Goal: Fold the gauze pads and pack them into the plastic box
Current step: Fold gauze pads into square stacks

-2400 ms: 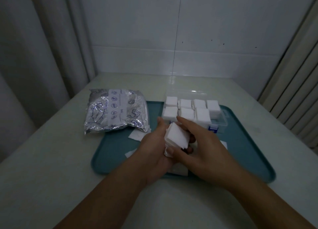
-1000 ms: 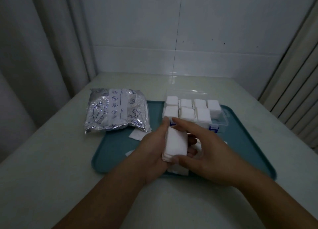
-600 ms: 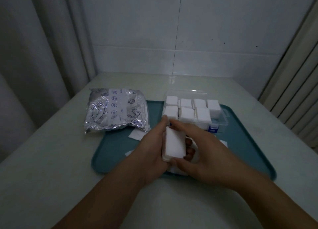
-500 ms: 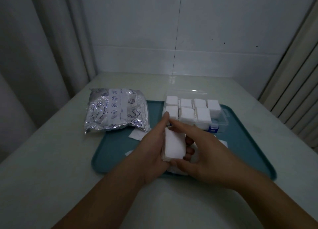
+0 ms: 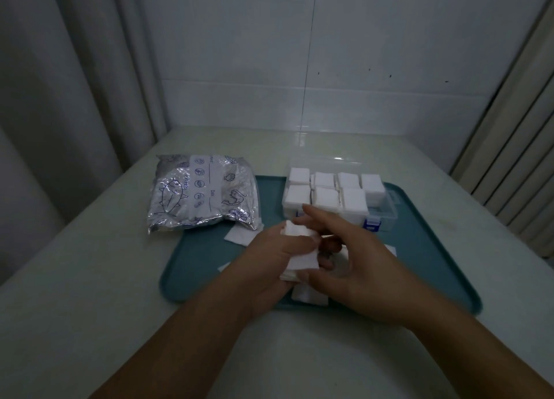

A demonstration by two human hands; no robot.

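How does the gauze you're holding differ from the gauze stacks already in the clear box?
The white gauze pad is gripped in the left hand above the teal tray; the folded white gauze stacks sit inside the clear plastic box. The held pad looks crumpled, the stacks square and neat. Both are white gauze.

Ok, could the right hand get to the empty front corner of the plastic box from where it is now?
Probably yes. The right hand hovers just in front of the plastic box, whose lid is off, and nothing stands between them. Its fingers already point that way, though the left hand grips the gauze pad.
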